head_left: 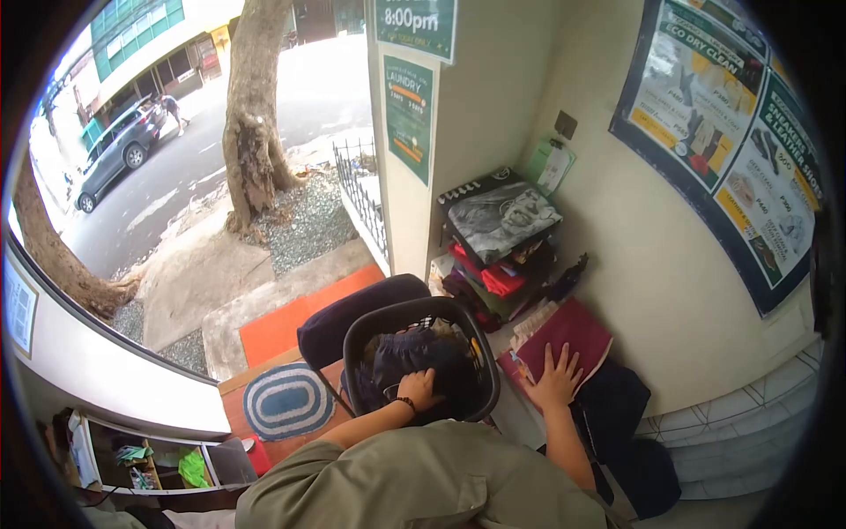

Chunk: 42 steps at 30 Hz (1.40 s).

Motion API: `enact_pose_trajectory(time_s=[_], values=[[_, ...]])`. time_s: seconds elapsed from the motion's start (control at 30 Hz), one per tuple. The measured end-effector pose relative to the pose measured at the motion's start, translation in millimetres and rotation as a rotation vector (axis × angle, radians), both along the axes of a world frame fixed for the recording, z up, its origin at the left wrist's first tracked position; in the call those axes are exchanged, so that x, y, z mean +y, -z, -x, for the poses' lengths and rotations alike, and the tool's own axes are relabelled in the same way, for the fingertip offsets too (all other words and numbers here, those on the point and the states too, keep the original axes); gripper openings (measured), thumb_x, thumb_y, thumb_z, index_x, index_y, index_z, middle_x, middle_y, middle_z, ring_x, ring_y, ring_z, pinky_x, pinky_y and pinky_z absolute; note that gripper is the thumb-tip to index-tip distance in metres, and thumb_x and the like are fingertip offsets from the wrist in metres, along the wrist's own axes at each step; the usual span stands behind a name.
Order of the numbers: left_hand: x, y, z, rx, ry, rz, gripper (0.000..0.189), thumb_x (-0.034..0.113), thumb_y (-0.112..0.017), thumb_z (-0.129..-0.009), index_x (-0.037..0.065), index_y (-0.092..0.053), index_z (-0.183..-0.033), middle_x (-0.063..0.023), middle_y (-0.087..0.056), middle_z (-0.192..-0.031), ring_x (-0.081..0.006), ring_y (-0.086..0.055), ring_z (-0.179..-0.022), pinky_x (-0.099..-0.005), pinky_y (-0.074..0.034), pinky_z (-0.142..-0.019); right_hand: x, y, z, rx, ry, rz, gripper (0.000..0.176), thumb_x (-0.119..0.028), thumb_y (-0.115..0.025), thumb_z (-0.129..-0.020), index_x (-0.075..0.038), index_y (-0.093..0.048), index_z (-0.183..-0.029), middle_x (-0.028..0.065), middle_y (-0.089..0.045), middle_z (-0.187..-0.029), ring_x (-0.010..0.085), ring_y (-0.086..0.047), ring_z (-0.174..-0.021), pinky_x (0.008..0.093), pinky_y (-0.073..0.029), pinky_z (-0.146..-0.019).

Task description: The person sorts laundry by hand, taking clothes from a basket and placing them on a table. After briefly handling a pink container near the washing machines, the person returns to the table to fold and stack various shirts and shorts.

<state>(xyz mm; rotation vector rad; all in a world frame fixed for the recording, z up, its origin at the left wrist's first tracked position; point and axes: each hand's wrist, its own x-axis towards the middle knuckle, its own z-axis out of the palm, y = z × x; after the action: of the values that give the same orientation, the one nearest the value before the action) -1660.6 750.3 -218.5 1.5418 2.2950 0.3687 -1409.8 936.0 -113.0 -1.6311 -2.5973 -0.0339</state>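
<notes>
Black laundry basket (480, 353) sits straight ahead of the person, low down, packed with dark clothes (414, 353). Left hand (419, 388), band on the wrist, is down in the basket, knuckles up, fingers curled shut over a bunch of that dark fabric. Right hand (555, 379) lies just right of the basket rim, spread wide and flat, palm down on a maroon flat piece (577, 331) with pale edges showing under it. A dark navy bag (617, 401) lies right beside that hand, on the near side. Behind the basket, touching it, a navy padded shape (352, 313); cannot tell if it is a seat or a bundle. Further back in the corner, a stack of folded clothing (498, 273), reds and darks, topped by a grey plastic-wrapped bundle (502, 216). Cream wall (652, 264) on the right carries a dry-clean poster (705, 88); a green laundry sign (408, 106) hangs on the door post. White tiled floor (749, 432) at lower right. Left of the basket, a blue-and-white oval rug (286, 401) on reddish floor, then an orange mat (300, 317) at the threshold. Outside: gravel, a tree trunk (251, 115), a road, a parked grey car (115, 150).
</notes>
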Motion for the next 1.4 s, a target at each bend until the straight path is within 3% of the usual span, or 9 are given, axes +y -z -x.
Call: enact_pose_trajectory(time_s=[0.33,0.43,0.5,0.67,0.8,1.07,1.2,1.3,1.4], values=[[6.3,-19.9,-9.5,-0.463,0.087,0.142,0.057,0.05,-0.069,-0.082,0.0,-0.068,-0.107,-0.022,-0.07,-0.101,-0.0378,-0.067,-0.098,-0.0423,-0.052,-0.087,9.8,-11.1,-6.4,0.067,-0.022,0.216,0.103,-0.064,-0.072,-0.067,-0.022,-0.032,-0.152,0.0196,-0.013,-0.16,0.0473,-0.011,-0.146,0.0652,-0.014,-0.114],[-1.2,-86.2,-0.3,-0.576,-0.067,0.136,0.056,0.048,-0.071,-0.082,-0.003,-0.067,-0.104,-0.0235,-0.07,-0.097,-0.0362,-0.068,-0.095,-0.0397,-0.053,-0.084,6.9,-13.5,3.6,0.309,-0.083,0.14,0.095,-0.055,-0.076,-0.07,-0.018,-0.038,-0.149,0.0213,-0.028,-0.155,0.0459,-0.021,-0.143,0.0661,-0.016,-0.112],[-6.7,-106.5,1.6,-0.926,-0.109,-0.164,0.041,0.03,-0.072,-0.087,-0.002,-0.067,-0.111,-0.0145,-0.072,-0.098,-0.0206,-0.069,-0.091,-0.0334,-0.052,-0.084,-7.8,-20.4,10.2,0.497,-0.25,-0.043,0.08,-0.042,-0.076,-0.079,-0.012,-0.041,-0.145,0.0202,-0.04,-0.148,0.0416,-0.031,-0.141,0.0596,-0.023,-0.112],[12.2,-203.5,-2.7,-1.285,-0.109,-0.311,0.033,0.02,-0.069,-0.091,-0.001,-0.065,-0.117,-0.0047,-0.07,-0.101,-0.0109,-0.064,-0.089,-0.0273,-0.052,-0.082,-45.1,-21.8,52.0,1.467,-0.132,0.987,0.072,-0.025,-0.07,-0.088,-0.007,-0.035,-0.147,0.0133,-0.043,-0.146,0.0278,-0.036,-0.139,0.0392,-0.03,-0.113],[29.3,-263.4,-15.1,-1.65,-0.182,-0.354,0.029,0.02,-0.064,-0.094,-0.001,-0.063,-0.115,-0.0107,-0.07,-0.105,-0.0198,-0.07,-0.092,-0.034,-0.058,-0.084,-35.7,-65.5,52.9,1.882,-0.117,1.865,0.062,-0.013,-0.064,-0.091,0.001,-0.035,-0.144,0.0168,-0.05,-0.139,0.0294,-0.046,-0.132,0.044,-0.035,-0.112],[77.2,-221.8,-40.3,-1.74,-0.292,-0.098,0.04,0.015,-0.061,-0.096,0.001,-0.05,-0.132,-0.0145,-0.06,-0.125,-0.0266,-0.062,-0.113,-0.0408,-0.053,-0.096,-35.6,-103.4,-5.9,1.873,0.219,1.454,0.044,-0.014,-0.067,-0.09,0.0,-0.052,-0.13,0.0142,-0.062,-0.121,0.0281,-0.062,-0.11,0.042,-0.051,-0.096],[100.9,-205.6,-70.5,-1.721,0.032,0.138,0.046,0.008,-0.059,-0.094,0.002,-0.046,-0.137,-0.012,-0.057,-0.131,-0.0247,-0.057,-0.12,-0.0389,-0.049,-0.102,-28.4,-104.8,-60.8,1.964,0.313,1.262,0.039,-0.012,-0.067,-0.09,0.001,-0.055,-0.125,0.0142,-0.064,-0.115,0.0279,-0.064,-0.104,0.0424,-0.053,-0.093],[149.9,-217.4,-114.5,-1.644,0.274,0.049,0.051,0.006,-0.059,-0.094,0.002,-0.041,-0.141,-0.0112,-0.057,-0.132,-0.0221,-0.056,-0.121,-0.0363,-0.047,-0.103,-22.2,-148.4,-98.8,1.94,0.523,0.815,0.041,-0.014,-0.072,-0.086,0.004,-0.057,-0.12,0.0144,-0.064,-0.114,0.0276,-0.065,-0.102,0.0425,-0.055,-0.09],[195.5,-224.2,-163.4,-1.667,0.374,0.062,0.052,0.007,-0.06,-0.094,0.002,-0.04,-0.142,-0.0119,-0.057,-0.131,-0.0211,-0.056,-0.119,-0.0364,-0.049,-0.101,4.2,-148.6,-155.8,1.947,0.418,0.769,0.05,-0.021,-0.071,-0.088,0.005,-0.052,-0.127,0.0163,-0.063,-0.119,0.028,-0.064,-0.106,0.0403,-0.054,-0.09]])
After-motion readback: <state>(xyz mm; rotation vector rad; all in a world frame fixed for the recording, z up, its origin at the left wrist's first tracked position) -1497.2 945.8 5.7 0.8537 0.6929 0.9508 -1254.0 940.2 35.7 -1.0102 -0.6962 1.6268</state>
